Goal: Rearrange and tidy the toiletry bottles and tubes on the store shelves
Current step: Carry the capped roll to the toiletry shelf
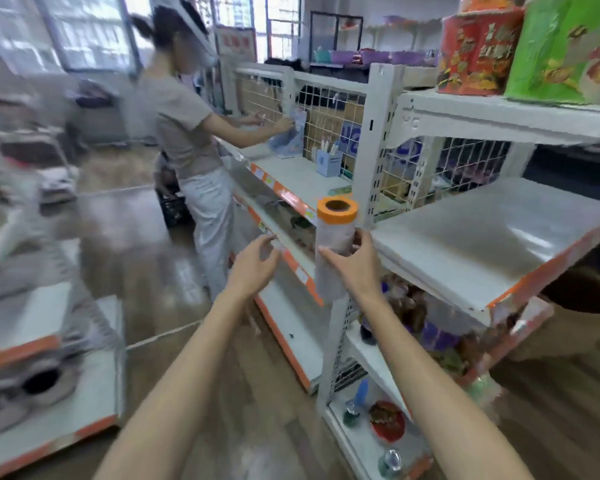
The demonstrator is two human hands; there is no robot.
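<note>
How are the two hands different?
The right hand holds a white roll with an orange end, upright, beside the shelf post; the left hand holds nothing. The right hand's fingers wrap the roll, while the left hand's fingers are spread loosely in the air. The right hand is close to the gray shelf; the left hand is farther out over the aisle. Both are bare and reach forward.

Left third of frame was motion-smeared; goods on the low shelving point(49, 375) at lower left were unidentifiable. Red tin point(478, 50) and green tin point(565, 46) at upper right were cut by the top edge, print illegible. The right hand point(355, 268) hid the roll's point(335, 244) lower side. Bottom-shelf items point(387, 420) at lower right were too blurred to name.
</note>
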